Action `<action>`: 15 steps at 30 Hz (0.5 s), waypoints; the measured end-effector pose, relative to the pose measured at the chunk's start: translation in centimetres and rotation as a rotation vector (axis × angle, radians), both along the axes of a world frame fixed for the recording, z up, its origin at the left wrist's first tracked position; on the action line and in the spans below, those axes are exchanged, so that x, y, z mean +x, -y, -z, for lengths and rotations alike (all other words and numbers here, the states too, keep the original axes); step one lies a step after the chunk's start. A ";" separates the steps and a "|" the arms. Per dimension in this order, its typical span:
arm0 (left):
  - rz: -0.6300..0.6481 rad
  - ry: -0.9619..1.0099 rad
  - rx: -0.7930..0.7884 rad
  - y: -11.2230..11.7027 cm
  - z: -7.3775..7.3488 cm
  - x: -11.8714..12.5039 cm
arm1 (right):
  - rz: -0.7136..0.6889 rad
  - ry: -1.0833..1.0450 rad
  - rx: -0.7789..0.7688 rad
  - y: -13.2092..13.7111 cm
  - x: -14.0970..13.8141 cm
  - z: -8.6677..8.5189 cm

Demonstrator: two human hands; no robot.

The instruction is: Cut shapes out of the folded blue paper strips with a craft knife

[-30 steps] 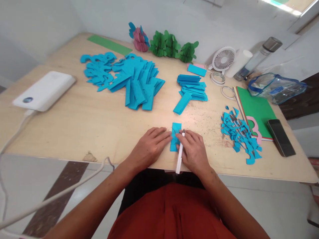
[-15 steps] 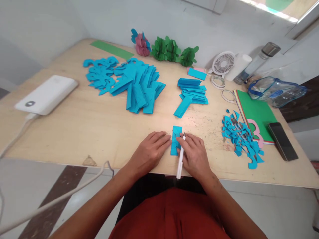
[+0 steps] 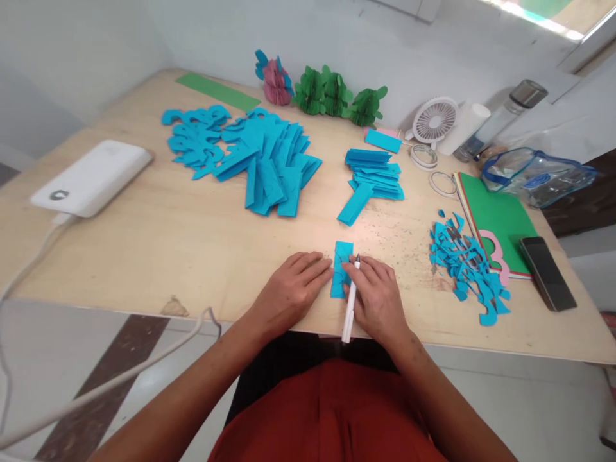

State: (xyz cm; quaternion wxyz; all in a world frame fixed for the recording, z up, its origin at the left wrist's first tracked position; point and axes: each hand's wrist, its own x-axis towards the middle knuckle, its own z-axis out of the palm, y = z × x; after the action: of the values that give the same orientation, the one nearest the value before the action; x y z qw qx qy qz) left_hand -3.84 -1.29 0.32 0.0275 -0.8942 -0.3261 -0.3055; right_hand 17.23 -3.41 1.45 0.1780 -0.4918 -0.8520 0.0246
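Note:
A small blue paper rectangle (image 3: 342, 251) with a drawn curved outline lies near the front edge of the table. My left hand (image 3: 292, 290) rests flat on the wood at its left side, fingers stretched out, the tips at or close to the paper's edge. Over the right edge of the paper is my right hand (image 3: 378, 294), closed around a white pen (image 3: 349, 317). The pen's dark tip points away from me. Part of the paper is hidden under the right fingers.
Folded blue paper strips (image 3: 373, 176) and cut blue shapes (image 3: 274, 154) lie further back. Blue scraps (image 3: 464, 256) are at right, near a green paper pad (image 3: 500, 212) and a phone (image 3: 547, 273). A white power bank (image 3: 91, 176) with a cable sits left.
The whole view has shifted slightly. Both hands, the pen and the paper keep the same places relative to each other.

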 end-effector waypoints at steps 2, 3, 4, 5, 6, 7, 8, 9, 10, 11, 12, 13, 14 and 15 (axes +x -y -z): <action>-0.008 -0.013 -0.001 0.0 0.0 0.0 | 0.000 0.003 0.003 0.0 0.0 -0.1; -0.012 -0.021 -0.003 0.0 -0.1 0.1 | 0.001 0.005 0.004 0.0 0.0 -0.1; -0.016 -0.029 -0.004 0.0 -0.1 0.1 | 0.002 0.008 0.006 0.0 0.0 -0.1; -0.017 -0.038 -0.006 0.0 -0.2 0.1 | 0.002 0.010 0.007 0.0 -0.1 -0.2; -0.018 -0.047 -0.006 0.0 -0.2 0.2 | 0.002 0.011 0.007 0.0 -0.1 -0.2; -0.018 -0.059 -0.006 0.0 -0.3 0.2 | 0.002 0.011 0.008 0.0 -0.1 -0.2; -0.017 -0.072 -0.005 0.0 -0.4 0.2 | 0.003 0.010 0.007 0.0 -0.1 -0.2; -0.016 -0.086 -0.005 0.0 -0.4 0.2 | 0.003 0.009 0.006 0.0 -0.1 -0.2; -0.014 -0.101 -0.005 0.0 -0.5 0.2 | 0.004 0.009 0.004 0.0 -0.1 -0.2; -0.011 -0.115 -0.004 0.0 -0.6 0.2 | 0.005 0.009 0.003 0.0 -0.1 -0.2; -0.004 -0.127 -0.002 -0.1 -0.6 0.1 | 0.006 0.009 0.002 0.0 -0.1 -0.2; 0.005 -0.138 -0.001 -0.2 -0.7 0.1 | 0.007 0.010 0.001 0.0 -0.1 -0.2; 0.017 -0.145 0.000 -0.3 -0.7 0.0 | 0.007 0.011 -0.001 0.0 -0.1 -0.2; 0.030 -0.149 0.002 -0.4 -0.7 -0.1 | 0.007 0.012 -0.003 0.0 -0.1 -0.2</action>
State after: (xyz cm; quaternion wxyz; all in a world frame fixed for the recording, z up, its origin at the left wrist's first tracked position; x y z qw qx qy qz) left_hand -3.89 -0.89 0.99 0.0478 -0.9193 -0.3094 -0.2386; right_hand 17.16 -3.42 1.63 0.1720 -0.4953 -0.8512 0.0224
